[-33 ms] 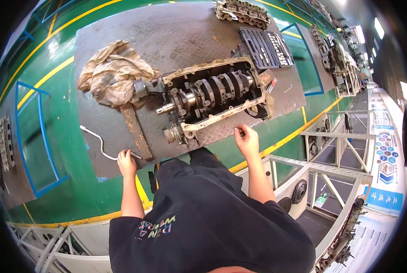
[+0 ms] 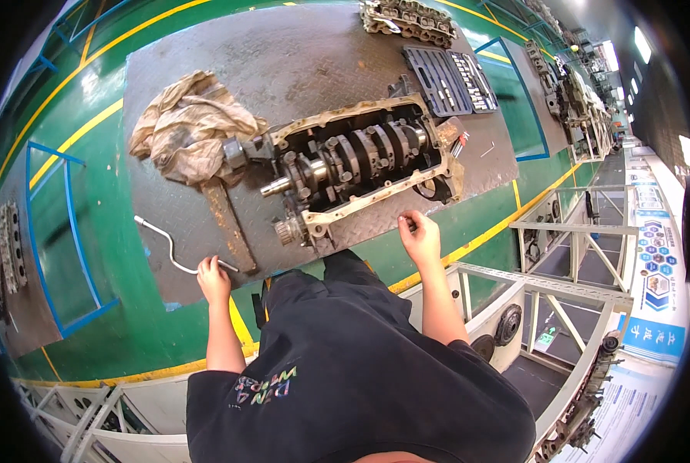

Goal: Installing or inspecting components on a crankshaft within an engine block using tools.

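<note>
An engine block (image 2: 376, 185) with its crankshaft (image 2: 352, 158) exposed lies on a dark metal table (image 2: 306, 62). My left hand (image 2: 214, 282) rests at the table's front edge, fingers slightly apart over a bent metal speed brace (image 2: 172, 251); it partly covers the rod, and I see no firm grip. My right hand (image 2: 420, 238) hovers by the near right side of the block, apart from it. Its fingers are curled in, thumb against forefinger, with a dark spot between them that I cannot make out. A rusty flat bar (image 2: 231, 224) lies beyond my left hand.
A crumpled brown cloth (image 2: 194, 127) lies left of the block. Beyond it on the right are an open socket set case (image 2: 449, 81) and a cylinder head (image 2: 410, 21). A small hex key (image 2: 488, 150) lies near the right edge. White metal frames (image 2: 545, 285) stand to my right.
</note>
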Demonstrator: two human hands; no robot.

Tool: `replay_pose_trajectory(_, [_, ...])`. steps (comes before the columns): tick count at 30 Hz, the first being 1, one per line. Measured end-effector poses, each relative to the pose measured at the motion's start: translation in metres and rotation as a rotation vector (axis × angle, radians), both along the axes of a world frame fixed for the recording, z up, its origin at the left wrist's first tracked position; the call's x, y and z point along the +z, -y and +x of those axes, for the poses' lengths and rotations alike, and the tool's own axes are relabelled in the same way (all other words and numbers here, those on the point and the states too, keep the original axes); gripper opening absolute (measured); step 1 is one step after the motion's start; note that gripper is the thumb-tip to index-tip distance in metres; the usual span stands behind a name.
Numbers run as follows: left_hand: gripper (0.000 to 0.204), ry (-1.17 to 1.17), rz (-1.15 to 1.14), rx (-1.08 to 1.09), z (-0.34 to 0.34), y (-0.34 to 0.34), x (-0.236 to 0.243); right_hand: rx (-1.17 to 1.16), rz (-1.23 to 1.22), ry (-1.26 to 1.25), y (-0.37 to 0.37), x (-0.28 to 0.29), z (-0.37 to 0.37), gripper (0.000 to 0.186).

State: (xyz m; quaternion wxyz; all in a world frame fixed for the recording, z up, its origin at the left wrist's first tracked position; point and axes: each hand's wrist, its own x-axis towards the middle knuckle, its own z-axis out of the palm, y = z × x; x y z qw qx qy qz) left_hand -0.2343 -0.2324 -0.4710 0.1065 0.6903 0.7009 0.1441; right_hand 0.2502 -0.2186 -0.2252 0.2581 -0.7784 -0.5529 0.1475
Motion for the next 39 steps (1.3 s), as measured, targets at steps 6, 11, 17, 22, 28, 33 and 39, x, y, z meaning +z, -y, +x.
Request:
replay_pose_trajectory(6, [0.046,0.155,0.166,0.295,0.049,-0.015,0.034,-0.017,0.165,-0.073,-0.044,0.007,0.092,0.007])
replay_pose_trajectory(11, [0.042,0.745,0.127,0.521,0.122,-0.051,0.097,0.241,0.073,0.01,-0.108,0.022,0.169,0.047])
replay_pose_trajectory(17, [0.049,0.51,0.107,0.177,0.226,-0.117,0.228,0.834,-0.119,0.215,-0.201,0.013,0.241,0.106])
replay_pose_trajectory(22, [0.045,0.38,0.125,0.075,0.263,-0.118,0.249,1.096,0.009,0.387,-0.243,0.004,0.247,0.104])
replay_pose_trajectory(28, [0.036,0.545,0.104,0.332,0.272,-0.073,0.209,1.194,0.043,0.374,-0.258,-0.014,0.248,0.087])
replay_pose_trajectory(33, [0.03,0.256,0.256,0.382,0.288,-0.069,0.21,1.183,0.112,0.257,-0.258,-0.022,0.252,0.083])
replay_pose_trajectory(39, [0.036,0.047,0.37,0.205,0.33,-0.08,0.215,1.19,0.197,0.224,-0.258,-0.022,0.251,0.084])
